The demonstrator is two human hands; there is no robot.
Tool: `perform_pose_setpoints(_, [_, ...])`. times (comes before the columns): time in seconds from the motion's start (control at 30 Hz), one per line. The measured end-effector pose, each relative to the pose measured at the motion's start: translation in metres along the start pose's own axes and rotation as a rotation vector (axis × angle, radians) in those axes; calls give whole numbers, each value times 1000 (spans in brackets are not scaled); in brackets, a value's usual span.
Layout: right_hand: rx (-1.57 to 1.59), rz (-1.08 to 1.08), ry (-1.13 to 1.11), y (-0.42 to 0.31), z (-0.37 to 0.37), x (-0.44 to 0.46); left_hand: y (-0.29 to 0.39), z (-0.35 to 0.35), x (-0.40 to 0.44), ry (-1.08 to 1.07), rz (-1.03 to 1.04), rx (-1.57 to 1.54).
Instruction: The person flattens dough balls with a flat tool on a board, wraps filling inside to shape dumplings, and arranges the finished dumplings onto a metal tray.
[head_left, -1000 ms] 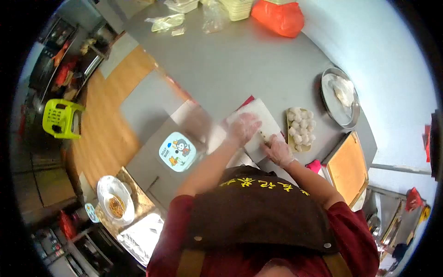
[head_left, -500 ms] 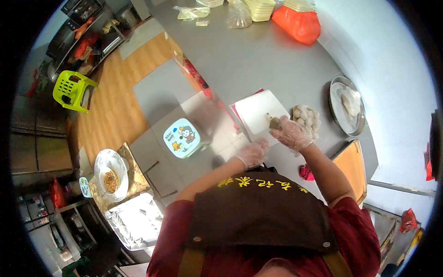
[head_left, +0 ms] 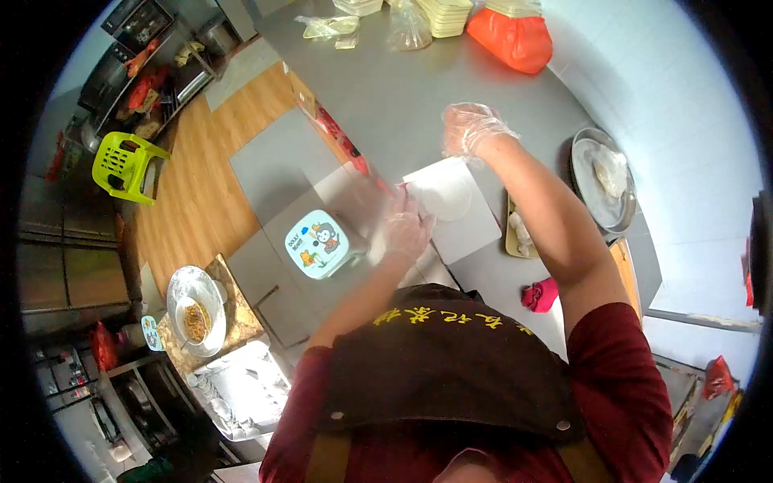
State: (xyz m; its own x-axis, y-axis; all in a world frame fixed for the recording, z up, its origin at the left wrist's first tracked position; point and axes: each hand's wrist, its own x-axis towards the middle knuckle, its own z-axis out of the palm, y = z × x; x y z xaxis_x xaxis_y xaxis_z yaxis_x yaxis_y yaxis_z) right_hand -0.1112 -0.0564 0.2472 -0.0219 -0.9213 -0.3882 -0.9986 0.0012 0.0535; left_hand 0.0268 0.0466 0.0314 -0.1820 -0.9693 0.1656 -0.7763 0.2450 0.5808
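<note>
My left hand, in a clear plastic glove, is at the near left edge of a white board. Its fingers are stretched out toward the board's corner, slightly blurred. A thin, pale round sheet lies flat on the board. Beyond the board's far edge, my right hand, also gloved, hovers over the grey table with fingers curled; whatever they hold, if anything, is hidden. Under my right forearm, a yellow tray shows partly, with white lumps of dough in it.
A metal pan with a bagged pale lump stands at the right. Stacked yellow trays and a red bag are at the back. A cartoon-lidded stool stands left; a bowl of filling is farther left.
My right hand has moved away from the tray to beyond the board. My left hand has shifted left and forward to the board's edge. The greyish piece at my right fingertips is out of sight.
</note>
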Motion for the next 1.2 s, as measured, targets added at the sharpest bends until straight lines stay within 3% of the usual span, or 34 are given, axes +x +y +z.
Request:
perform_pose_setpoints(0.03, [-25, -28, 12, 0, -1, 1, 4, -3, 3, 0, 0, 0])
perform_pose_setpoints(0.1, [-41, -24, 40, 2, 4, 3, 13, -10, 9, -245, -14, 284])
perform_pose_setpoints(0.23, [21, 24, 57, 8, 16, 9, 15, 10, 21, -286, -176, 144])
perform_pose_setpoints(0.3, [31, 16, 74, 9, 17, 7, 20, 8, 34, -379, -351, 187])
perform_pose_setpoints(0.43, [32, 3, 30, 5, 8, -5, 8, 34, 44, -334, -291, 389])
perform_pose_setpoints(0.5, [54, -24, 16, 7, 2, -14, -3, 50, 40, -69, -103, 367])
perform_pose_setpoints(0.53, [68, -53, 1, 9, 1, -15, 5, 40, 39, -75, -97, 375])
perform_pose_setpoints(0.6, [77, -50, 4, 10, 7, -8, 31, 10, 40, -92, -276, -117])
perform_pose_setpoints(0.73, [114, -24, 4, 9, 4, -9, 28, 33, 34, 114, -345, -242])
perform_pose_setpoints(0.83, [85, -97, 114, 12, 13, -3, 39, 13, 42, 59, -336, -346])
perform_pose_setpoints(0.93, [173, -92, 180, 12, 21, 6, 31, 27, 50, -80, -412, -199])
perform_pose_setpoints(1.0, [177, -78, 146, 10, 14, 3, 3, 59, 46, 141, -287, -233])
perform_pose_setpoints(1.03, [181, -56, 115, 9, 11, 2, 5, 56, 46, 147, -294, -227])
perform_pose_setpoints(1.1, [201, -77, 121, 10, 8, 1, 10, 50, 46, 90, -544, -509])
perform_pose_setpoints(1.13, [219, -84, 130, 10, 8, 2, 9, 53, 46, 93, -549, -504])
perform_pose_setpoints(1.2, [217, -92, 147, 11, 8, 2, 5, 59, 48, 200, -876, -1171])
